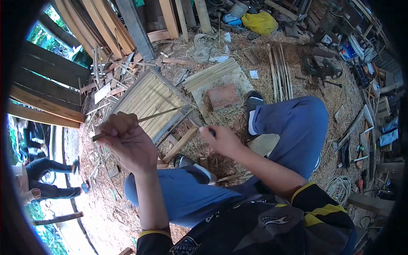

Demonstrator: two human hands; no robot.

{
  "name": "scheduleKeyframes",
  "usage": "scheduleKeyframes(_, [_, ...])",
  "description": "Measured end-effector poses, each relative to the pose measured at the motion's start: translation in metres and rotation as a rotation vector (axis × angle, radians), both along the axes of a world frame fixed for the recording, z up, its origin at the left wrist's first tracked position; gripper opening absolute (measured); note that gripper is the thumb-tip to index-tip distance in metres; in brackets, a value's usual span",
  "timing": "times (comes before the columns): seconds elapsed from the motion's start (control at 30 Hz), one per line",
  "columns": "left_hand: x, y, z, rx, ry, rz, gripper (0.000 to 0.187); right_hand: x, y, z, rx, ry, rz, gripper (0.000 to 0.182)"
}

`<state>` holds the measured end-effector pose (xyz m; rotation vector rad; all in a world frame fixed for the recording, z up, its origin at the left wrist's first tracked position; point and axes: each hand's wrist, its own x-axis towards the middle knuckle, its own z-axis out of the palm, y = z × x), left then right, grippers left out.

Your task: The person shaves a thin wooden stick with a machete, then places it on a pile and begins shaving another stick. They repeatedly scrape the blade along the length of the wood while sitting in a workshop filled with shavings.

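A thin bamboo strip (159,114) runs from my left hand (129,142) rightward over a slatted bamboo panel (146,100) in a wooden frame. The fingers of my left hand are curled round the strip, and its short end sticks out on the left. My right hand (223,142) is closed on a small dark-handled tool (212,133), mostly hidden by the fingers. Its tip is near the frame's lower right corner. Beyond my right hand a reddish block (223,96) lies on a pale board (241,83), beside a bundle of thin strips (212,74).
Long strips (279,72) and a dark metal vise (321,68) lie farther right on the shavings-covered ground. Planks (102,25) lean at the back left. A coil of cord (338,187) is at the right. Another person's legs (51,178) show at the far left.
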<state>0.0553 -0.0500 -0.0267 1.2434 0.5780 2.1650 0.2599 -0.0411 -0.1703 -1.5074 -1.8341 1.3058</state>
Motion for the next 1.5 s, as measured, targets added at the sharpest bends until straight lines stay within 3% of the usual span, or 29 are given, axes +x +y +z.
scheduleKeyframes(0.07, [-0.005, 0.001, -0.001, 0.017, 0.021, -0.022, 0.044, 0.006, 0.014, -0.043, -0.055, -0.076, -0.053, 0.073])
scheduleKeyframes(0.27, [-0.002, 0.002, 0.006, -0.044, 0.029, 0.086, 0.041, 0.009, 0.021, -0.056, -0.085, -0.124, -0.078, 0.071])
scheduleKeyframes(0.37, [-0.012, 0.008, 0.009, -0.060, 0.060, 0.040, 0.042, 0.010, 0.021, -0.035, -0.198, -0.052, -0.080, 0.071])
scheduleKeyframes(0.53, [-0.023, 0.021, 0.001, 0.011, 0.070, -0.052, 0.040, -0.002, 0.010, 0.016, 0.034, -0.039, -0.015, 0.062])
scheduleKeyframes(0.57, [-0.015, 0.018, 0.003, -0.062, -0.013, 0.028, 0.043, -0.008, 0.007, 0.028, 0.096, -0.024, 0.010, 0.058])
scheduleKeyframes(0.67, [-0.015, 0.019, 0.000, -0.040, 0.088, -0.021, 0.045, -0.019, -0.004, 0.061, 0.189, 0.219, 0.054, 0.051])
scheduleKeyframes(0.9, [-0.009, 0.012, 0.003, -0.098, 0.069, 0.065, 0.048, -0.021, 0.005, 0.035, 0.064, 0.077, -0.009, 0.049])
scheduleKeyframes(1.0, [-0.014, 0.012, 0.003, -0.089, 0.046, 0.030, 0.048, -0.019, 0.000, 0.064, 0.113, 0.067, 0.056, 0.052])
scheduleKeyframes(1.1, [-0.007, 0.008, 0.004, -0.084, 0.101, 0.015, 0.048, -0.026, -0.014, 0.072, 0.307, 0.218, 0.069, 0.056])
scheduleKeyframes(1.3, [-0.002, 0.006, 0.001, -0.080, 0.037, -0.030, 0.048, 0.000, 0.021, 0.013, -0.040, -0.120, -0.009, 0.057])
scheduleKeyframes(1.43, [0.003, 0.004, 0.000, -0.081, 0.095, 0.004, 0.046, -0.016, -0.005, 0.048, 0.208, 0.186, 0.039, 0.050])
scheduleKeyframes(1.5, [0.006, 0.006, -0.002, -0.082, 0.056, 0.038, 0.046, -0.018, -0.009, 0.046, 0.177, 0.180, 0.026, 0.048])
